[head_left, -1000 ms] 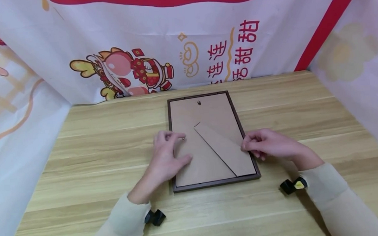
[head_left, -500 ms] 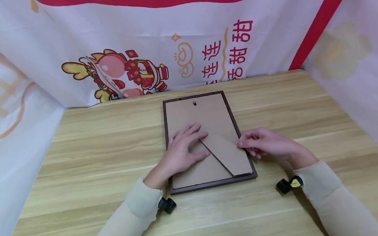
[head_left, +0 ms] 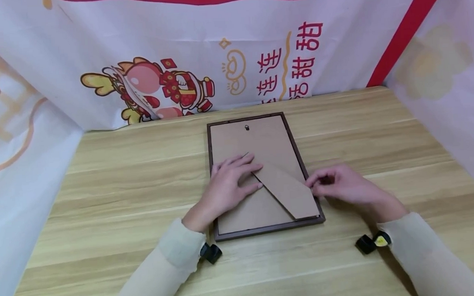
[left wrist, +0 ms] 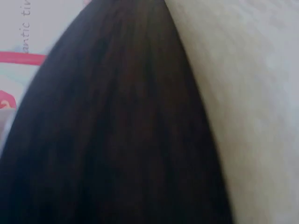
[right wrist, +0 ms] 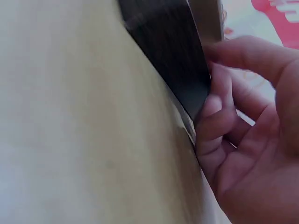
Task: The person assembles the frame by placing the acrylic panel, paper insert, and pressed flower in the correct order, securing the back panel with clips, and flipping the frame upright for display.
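A picture frame (head_left: 264, 230) lies face down on the wooden table, its brown backing board (head_left: 260, 136) upward. On the board is a slanted easel stand (head_left: 290, 192), its lower end lifted a little. My left hand (head_left: 227, 188) rests on the board with fingers spread, the fingertips over the stand's upper end. At the frame's right side my right hand (head_left: 346, 185) pinches the stand's outer edge. In the right wrist view the curled fingers (right wrist: 219, 121) lie against the dark frame side (right wrist: 173, 51). The left wrist view holds mostly the dark frame side (left wrist: 117, 116), blurred.
The wooden table (head_left: 135, 179) extends around the frame on all sides. A white printed cloth (head_left: 200, 30) hangs behind it and along both sides. A small metal hanging loop (head_left: 247, 127) sits near the board's top edge.
My left hand has moved right, from the frame's left edge onto the board and the stand's upper end. The stand's lower end has risen slightly at my right hand.
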The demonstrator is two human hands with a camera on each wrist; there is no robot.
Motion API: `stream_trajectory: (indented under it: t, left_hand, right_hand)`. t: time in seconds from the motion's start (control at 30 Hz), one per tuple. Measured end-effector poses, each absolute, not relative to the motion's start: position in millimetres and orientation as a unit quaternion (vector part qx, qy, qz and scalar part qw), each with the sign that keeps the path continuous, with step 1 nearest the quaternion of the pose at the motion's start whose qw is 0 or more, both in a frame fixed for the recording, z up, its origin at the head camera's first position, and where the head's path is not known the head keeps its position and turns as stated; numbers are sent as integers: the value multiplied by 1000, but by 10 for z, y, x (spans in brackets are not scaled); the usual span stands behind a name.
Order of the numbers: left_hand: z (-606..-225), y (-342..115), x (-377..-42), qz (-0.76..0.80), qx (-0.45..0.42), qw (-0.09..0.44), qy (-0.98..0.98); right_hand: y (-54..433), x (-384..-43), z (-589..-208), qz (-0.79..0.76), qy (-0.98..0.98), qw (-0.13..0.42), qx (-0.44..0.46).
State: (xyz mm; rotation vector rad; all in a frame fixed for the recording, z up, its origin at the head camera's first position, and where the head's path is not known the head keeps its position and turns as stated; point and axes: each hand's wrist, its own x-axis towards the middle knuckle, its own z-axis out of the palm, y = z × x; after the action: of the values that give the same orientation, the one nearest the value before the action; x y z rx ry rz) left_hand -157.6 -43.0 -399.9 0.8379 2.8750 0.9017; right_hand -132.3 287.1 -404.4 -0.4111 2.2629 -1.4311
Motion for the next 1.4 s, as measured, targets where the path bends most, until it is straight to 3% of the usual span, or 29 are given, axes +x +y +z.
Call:
stream_trajectory:
  t: [0.23, 0.57, 0.83, 1.03, 1.27, 1.4]
  left_hand:
    - [-3963, -391, -1574, 236, 281, -4, 930]
    - [-3941, -366, -1539, 229, 283, -13, 931]
    - [-3947, -383, -1547, 249, 279, -2, 927]
    - [-3967, -399, -1546, 260, 279, 2, 925]
    - [-3960, -391, -1531, 264, 271, 5, 926]
    - [-3944, -386, -1544, 263, 266, 8, 928]
  right_hand:
    - [2803, -1118, -4062, -421, 872, 146, -203]
    - [2572, -1069, -4099, -331, 921, 44, -200]
    - [2549, -1050, -4169, -302, 918, -20, -258]
    - [2527, -1040, -4241, -321, 911, -26, -256]
    - [2572, -1108, -4219, -375, 897, 42, -232]
    - [2563, -1106, -4196, -372, 899, 41, -228]
